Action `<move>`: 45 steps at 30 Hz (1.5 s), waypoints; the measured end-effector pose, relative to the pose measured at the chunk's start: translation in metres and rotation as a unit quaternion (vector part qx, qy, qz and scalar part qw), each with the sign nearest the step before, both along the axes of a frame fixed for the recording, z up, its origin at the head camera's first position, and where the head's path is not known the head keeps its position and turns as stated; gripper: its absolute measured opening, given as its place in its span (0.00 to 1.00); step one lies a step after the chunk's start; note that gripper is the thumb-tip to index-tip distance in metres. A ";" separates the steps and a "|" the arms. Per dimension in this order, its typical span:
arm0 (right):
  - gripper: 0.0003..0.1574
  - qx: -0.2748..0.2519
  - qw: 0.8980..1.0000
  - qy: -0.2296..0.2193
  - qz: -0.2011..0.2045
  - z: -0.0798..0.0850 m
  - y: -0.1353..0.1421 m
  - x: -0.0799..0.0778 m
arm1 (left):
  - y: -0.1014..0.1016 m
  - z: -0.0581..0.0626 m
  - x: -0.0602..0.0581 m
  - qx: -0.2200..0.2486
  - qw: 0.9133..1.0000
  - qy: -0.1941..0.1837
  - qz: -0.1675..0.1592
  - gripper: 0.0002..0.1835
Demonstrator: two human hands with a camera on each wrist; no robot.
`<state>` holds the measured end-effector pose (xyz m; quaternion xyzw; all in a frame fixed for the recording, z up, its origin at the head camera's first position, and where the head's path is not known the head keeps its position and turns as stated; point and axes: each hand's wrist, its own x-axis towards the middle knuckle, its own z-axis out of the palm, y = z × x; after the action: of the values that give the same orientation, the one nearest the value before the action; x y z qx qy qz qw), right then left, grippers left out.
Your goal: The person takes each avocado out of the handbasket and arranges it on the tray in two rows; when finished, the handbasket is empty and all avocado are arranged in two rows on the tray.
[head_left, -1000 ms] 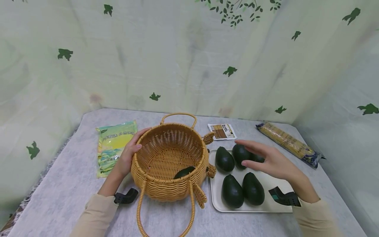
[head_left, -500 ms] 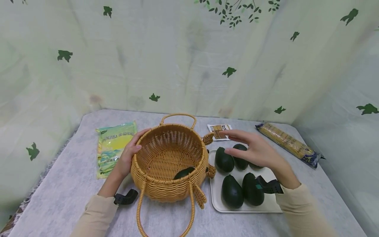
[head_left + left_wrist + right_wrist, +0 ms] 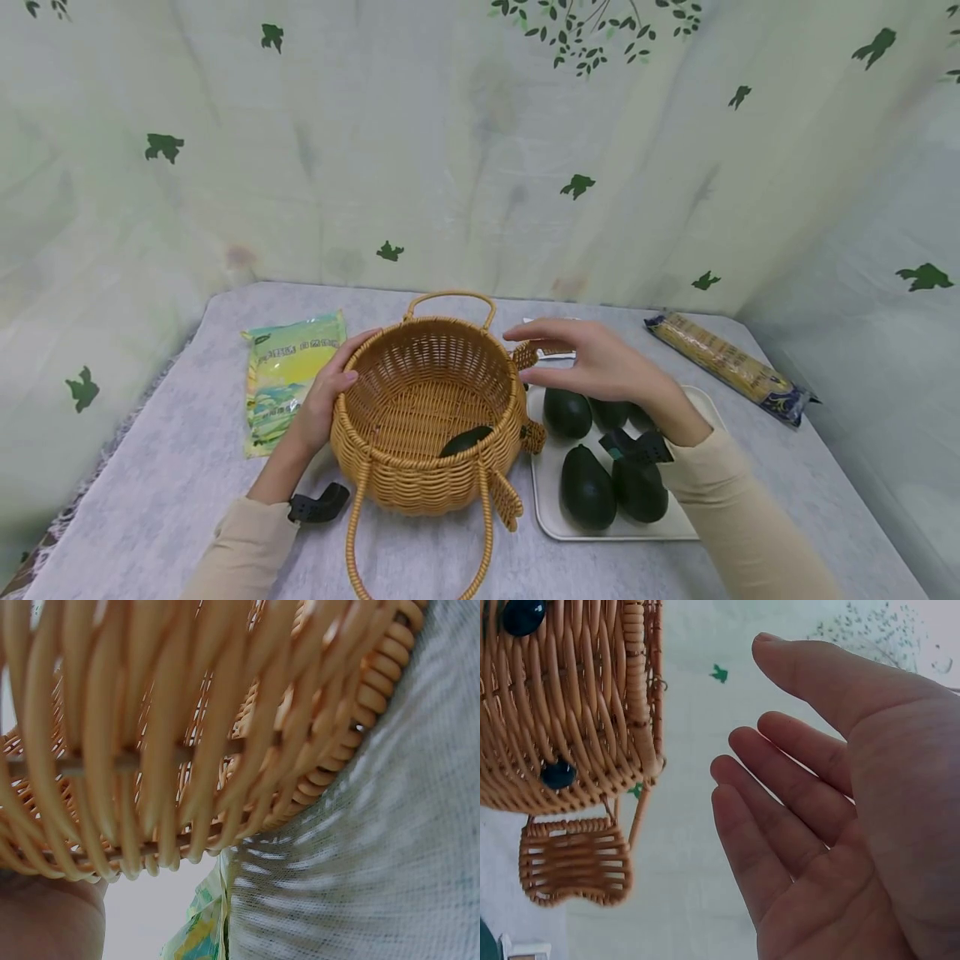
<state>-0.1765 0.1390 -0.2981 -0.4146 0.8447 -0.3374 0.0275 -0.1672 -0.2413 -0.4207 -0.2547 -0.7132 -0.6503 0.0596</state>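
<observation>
My left hand (image 3: 327, 397) holds the left side of a round wicker basket (image 3: 423, 483), its thumb at the rim; most of its fingers are hidden in the left wrist view. One dark green avocado (image 3: 465, 440) lies inside the basket, partly covered by the front rim. My right hand (image 3: 600, 363) hovers beside the basket's right rim, above a woven flap. In the right wrist view, nothing lies between its thumb and extended fingers (image 3: 780, 817). Below that hand, several avocados (image 3: 587, 487) sit on a white tray (image 3: 551, 525), some partly hidden by the hand and wrist strap.
A green and yellow packet (image 3: 291, 375) lies left of the basket. Behind my right hand is a small white and brown packet (image 3: 557, 356), mostly covered. A long noodle-like package (image 3: 727, 367) lies at the back right. One basket handle (image 3: 480, 567) hangs toward me.
My right hand has moved left, from over the tray to the basket's right rim, with nothing in it. My left hand and the basket have stayed in place.
</observation>
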 end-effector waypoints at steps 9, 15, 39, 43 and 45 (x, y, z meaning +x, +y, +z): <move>0.30 0.040 0.998 -0.028 0.046 0.008 -0.026 -0.012 | 0.000 0.000 0.000 0.005 1.000 0.001 -0.003 0.32; 0.30 0.084 0.993 -0.027 0.074 0.011 -0.040 -0.018 | 0.000 0.000 0.000 0.000 1.000 0.003 -0.002 0.32; 0.37 0.230 0.956 -0.029 0.179 0.001 -0.104 -0.030 | -0.001 0.000 0.001 -0.012 1.000 0.002 0.006 0.31; 0.37 0.249 0.948 -0.029 0.194 -0.003 -0.113 -0.030 | -0.001 0.001 0.001 -0.013 1.000 0.000 0.005 0.31; 0.38 0.257 0.945 -0.031 0.198 -0.005 -0.116 -0.029 | -0.001 0.001 0.001 -0.012 1.000 -0.001 0.003 0.32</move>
<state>-0.2056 0.0229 -0.3031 -0.5419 0.8023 -0.1092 0.2253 -0.1667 -0.2423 -0.4196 -0.2527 -0.7217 -0.6419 0.0577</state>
